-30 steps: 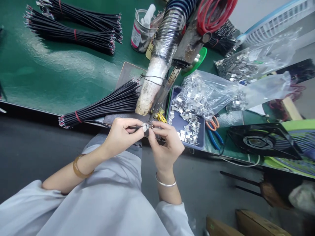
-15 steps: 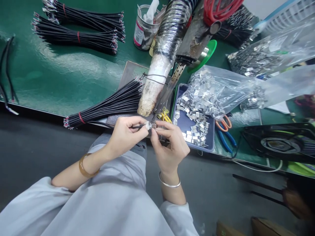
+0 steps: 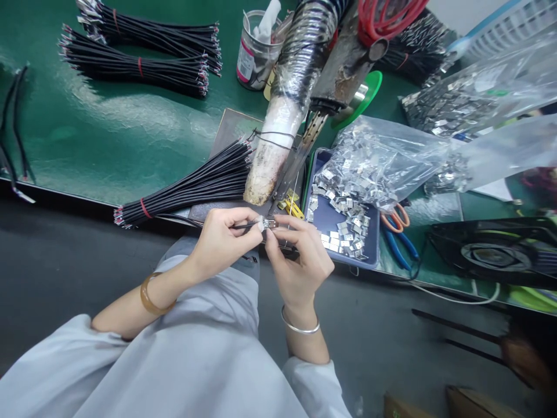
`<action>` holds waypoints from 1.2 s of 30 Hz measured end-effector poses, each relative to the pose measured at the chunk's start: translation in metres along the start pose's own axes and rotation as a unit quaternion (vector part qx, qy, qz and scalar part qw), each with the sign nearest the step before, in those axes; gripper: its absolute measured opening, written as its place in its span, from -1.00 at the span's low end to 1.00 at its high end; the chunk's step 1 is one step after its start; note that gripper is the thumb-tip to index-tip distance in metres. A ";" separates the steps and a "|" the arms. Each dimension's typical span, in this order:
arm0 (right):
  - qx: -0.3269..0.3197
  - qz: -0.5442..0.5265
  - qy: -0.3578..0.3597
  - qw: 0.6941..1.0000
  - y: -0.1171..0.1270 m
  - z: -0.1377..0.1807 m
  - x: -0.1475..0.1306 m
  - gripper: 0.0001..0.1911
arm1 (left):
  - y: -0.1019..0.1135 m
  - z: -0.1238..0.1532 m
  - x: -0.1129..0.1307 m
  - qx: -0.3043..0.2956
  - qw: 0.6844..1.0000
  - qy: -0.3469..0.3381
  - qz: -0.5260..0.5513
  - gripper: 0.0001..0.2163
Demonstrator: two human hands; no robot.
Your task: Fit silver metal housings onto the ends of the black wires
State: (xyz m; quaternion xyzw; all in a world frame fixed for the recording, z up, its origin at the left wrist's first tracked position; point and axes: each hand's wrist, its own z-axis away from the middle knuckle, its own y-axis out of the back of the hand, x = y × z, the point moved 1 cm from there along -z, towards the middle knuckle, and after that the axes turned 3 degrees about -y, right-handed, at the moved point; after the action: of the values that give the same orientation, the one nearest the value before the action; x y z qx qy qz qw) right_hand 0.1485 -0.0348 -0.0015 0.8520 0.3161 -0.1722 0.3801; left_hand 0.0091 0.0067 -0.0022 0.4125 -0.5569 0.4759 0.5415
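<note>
My left hand (image 3: 221, 239) pinches the end of a thin black wire (image 3: 243, 224) at the bench's front edge. My right hand (image 3: 300, 258) pinches a small metal clip (image 3: 270, 223) against that wire end. Both hands meet just below the tip of a soldering iron (image 3: 292, 168) fixed beside a taped, foil-wrapped pipe (image 3: 278, 133). A bundle of black wires (image 3: 191, 186) tied with a red band lies left of my hands. A blue tray (image 3: 331, 217) with several metal clips sits right of them.
Two more black wire bundles (image 3: 143, 52) lie at the back left on the green mat (image 3: 108, 128). A glass jar (image 3: 255, 49), a green solder spool (image 3: 363, 93), plastic bags of clips (image 3: 391, 157), orange-handled scissors and blue cutters (image 3: 398, 232) and a black fan (image 3: 496, 252) crowd the right.
The view shifted to the right between the first frame and now. My hands stay pinched together on the wire and clip, almost unmoved.
</note>
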 end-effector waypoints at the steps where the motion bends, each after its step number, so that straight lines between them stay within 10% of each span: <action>1: -0.001 0.002 -0.001 1.000 0.000 0.000 0.000 -0.81 | 0.000 0.000 -0.001 -0.001 1.000 0.000 -0.002 -0.88; 36: 0.026 0.008 0.012 1.000 -0.003 -0.002 -0.001 -0.79 | 0.001 -0.004 0.006 0.007 0.999 -0.030 -0.012 -0.85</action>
State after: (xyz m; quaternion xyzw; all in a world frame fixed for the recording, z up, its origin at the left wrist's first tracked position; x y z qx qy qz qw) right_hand 0.1456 -0.0323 -0.0012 0.8660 0.3094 -0.1666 0.3556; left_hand 0.0087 0.0113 0.0036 0.4372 -0.5645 0.4608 0.5271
